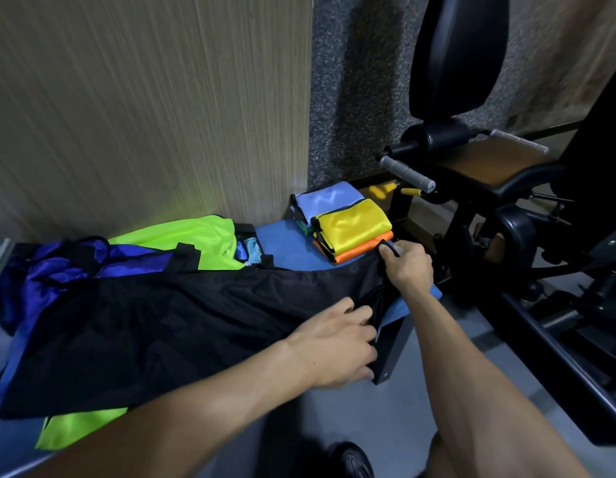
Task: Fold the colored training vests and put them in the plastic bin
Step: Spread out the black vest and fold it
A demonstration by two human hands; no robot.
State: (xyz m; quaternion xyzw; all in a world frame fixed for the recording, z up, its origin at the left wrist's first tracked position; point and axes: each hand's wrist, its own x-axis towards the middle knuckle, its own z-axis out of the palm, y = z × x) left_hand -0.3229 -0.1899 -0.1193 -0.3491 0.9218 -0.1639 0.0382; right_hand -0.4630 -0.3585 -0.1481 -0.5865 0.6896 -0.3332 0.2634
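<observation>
- While the black vest lies spread across the blue surface through the middle of the frame, its lower left end runs out of the picture and its mesh is too dark to show folds clearly.
- The right hand, right of centre, pinches the vest's black trim strap at the far corner, fingers curled round it; the fingertips are partly lost against the dark cloth.
- The left hand, lower centre, grips the vest's near edge at the surface's right end, its fingertips tucked out of sight under the fabric.
- Beneath the black vest, a royal-blue vest and a lime-green vest lie crumpled at the left; the green one shows again at the lower left, with most of it covered.
- A scrap of light-blue cloth peeks out beside the green one; what it is cannot be told.
- Just above the right hand, folded vests sit stacked: a yellow vest on an orange vest, with a pale-blue vest behind and a sliver of green cloth between, mostly hidden.
- A black exercise machine fills the right side, cut off by the frame edge.
- No part of a plastic bin can be made out with certainty.
</observation>
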